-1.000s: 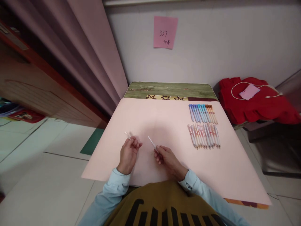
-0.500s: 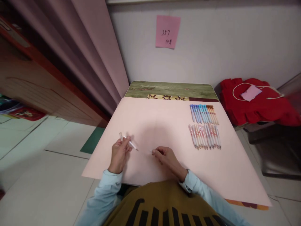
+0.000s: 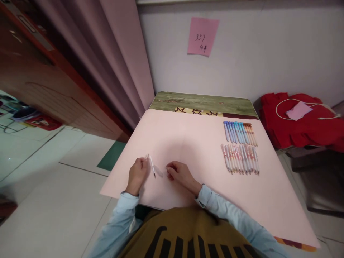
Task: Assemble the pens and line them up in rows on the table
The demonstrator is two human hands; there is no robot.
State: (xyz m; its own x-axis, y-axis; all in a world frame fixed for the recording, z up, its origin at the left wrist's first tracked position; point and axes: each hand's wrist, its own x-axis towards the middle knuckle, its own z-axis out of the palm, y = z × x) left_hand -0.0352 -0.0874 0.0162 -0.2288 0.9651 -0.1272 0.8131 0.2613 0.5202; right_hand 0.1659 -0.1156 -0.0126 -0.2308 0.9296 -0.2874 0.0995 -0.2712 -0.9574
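Observation:
At the left front of the paper-covered table, my left hand [image 3: 137, 173] is closed in a pinch. From its fingertips a slim white pen [image 3: 152, 166] slants down, its dark tip toward me. A small clear piece [image 3: 147, 156] shows at the same fingertips; its kind is hard to tell. My right hand [image 3: 180, 174] is closed, thumb against bent fingers, a short way right of the pen. Whatever those fingers hold is too small or too hidden to name.
Pale pink paper [image 3: 204, 200] covers most of the table. On its right lie a row of blue and brown-topped pens [image 3: 240, 132] and a nearer row of clear-barrelled pens [image 3: 240, 159]. Red cloth [image 3: 271, 125] with a white cable [image 3: 278, 107] lies beyond the right edge.
The white pen has swung steeper, its tip now pointing more toward me. My right hand has drawn slightly closer to my left. The view has shifted a little left.

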